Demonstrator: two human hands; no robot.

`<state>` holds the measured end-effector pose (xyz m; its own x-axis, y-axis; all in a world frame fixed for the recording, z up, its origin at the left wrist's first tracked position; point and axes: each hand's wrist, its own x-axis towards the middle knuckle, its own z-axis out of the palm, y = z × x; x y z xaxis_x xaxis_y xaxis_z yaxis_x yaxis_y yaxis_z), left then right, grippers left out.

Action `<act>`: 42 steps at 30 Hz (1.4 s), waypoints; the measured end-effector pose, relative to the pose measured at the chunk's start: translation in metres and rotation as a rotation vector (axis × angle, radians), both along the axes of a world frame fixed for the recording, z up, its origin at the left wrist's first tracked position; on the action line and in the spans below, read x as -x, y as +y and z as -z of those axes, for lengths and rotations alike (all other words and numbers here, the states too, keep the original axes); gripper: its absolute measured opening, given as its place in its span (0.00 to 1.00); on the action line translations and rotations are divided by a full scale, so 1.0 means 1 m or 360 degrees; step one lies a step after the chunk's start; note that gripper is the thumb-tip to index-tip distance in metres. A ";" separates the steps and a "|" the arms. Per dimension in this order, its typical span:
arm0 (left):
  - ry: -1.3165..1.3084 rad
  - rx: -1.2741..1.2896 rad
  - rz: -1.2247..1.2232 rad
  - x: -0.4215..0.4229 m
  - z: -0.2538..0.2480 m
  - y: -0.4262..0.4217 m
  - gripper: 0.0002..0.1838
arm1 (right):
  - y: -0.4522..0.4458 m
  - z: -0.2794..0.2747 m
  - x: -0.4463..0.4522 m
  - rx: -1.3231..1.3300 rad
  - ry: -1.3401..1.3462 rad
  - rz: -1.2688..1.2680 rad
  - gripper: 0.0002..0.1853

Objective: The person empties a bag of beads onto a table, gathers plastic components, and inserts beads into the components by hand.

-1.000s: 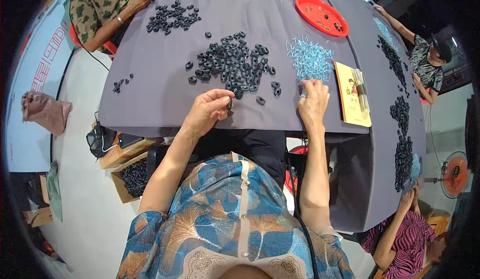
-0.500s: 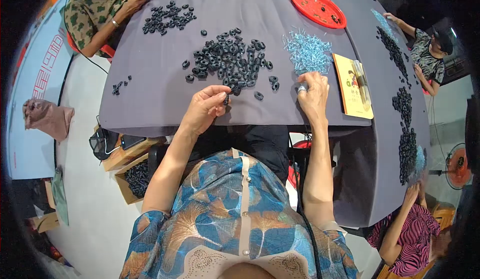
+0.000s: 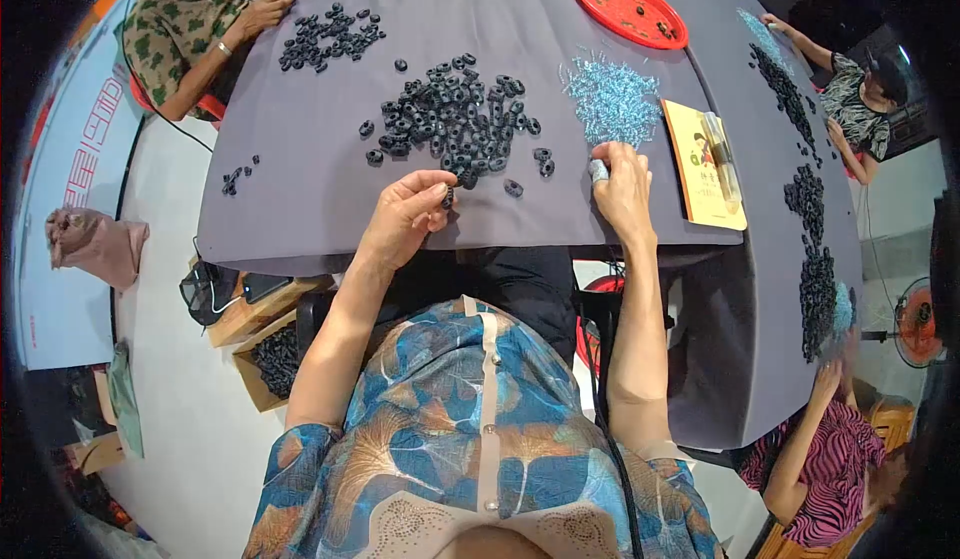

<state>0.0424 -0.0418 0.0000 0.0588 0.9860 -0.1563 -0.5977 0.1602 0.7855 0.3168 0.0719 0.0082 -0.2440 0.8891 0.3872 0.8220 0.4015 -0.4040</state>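
Barely shifted since a moment ago, the left hand [image 3: 408, 214] still pinches a small black piece [image 3: 448, 199] between thumb and fingers by the table's near edge. Fingers curled, the right hand [image 3: 624, 191] sits beside a blue pile [image 3: 611, 101]; I can't tell whether it grips anything. Farther out are a black heap [image 3: 450, 114], a yellow booklet [image 3: 697, 181] toward the near right corner, and a red tray [image 3: 605, 21] beyond.

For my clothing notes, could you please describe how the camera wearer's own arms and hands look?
Both forearms are bare below short blue sleeves with orange-brown leaf shapes, the right one showing a pale edge. The left hand is ungloved; the right hand has what looks like a pale grey wrap at its fingers.
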 end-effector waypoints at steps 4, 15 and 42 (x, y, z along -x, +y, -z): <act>0.0004 -0.0003 -0.0022 -0.001 0.001 0.000 0.10 | 0.001 -0.001 -0.001 0.0056 0.0029 0.0003 0.11; -0.0020 -0.0010 0.0001 -0.001 -0.001 0.000 0.10 | 0.005 -0.004 -0.005 -0.0165 0.0178 0.0032 0.20; -0.0160 -0.0131 0.0054 0.002 0.003 0.001 0.08 | -0.001 -0.005 0.011 0.0001 0.0392 -0.0112 0.14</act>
<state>0.0403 -0.0407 -0.0027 0.1039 0.9924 -0.0665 -0.6694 0.1192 0.7333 0.3055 0.0712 0.0127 -0.2039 0.8736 0.4419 0.6687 0.4539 -0.5889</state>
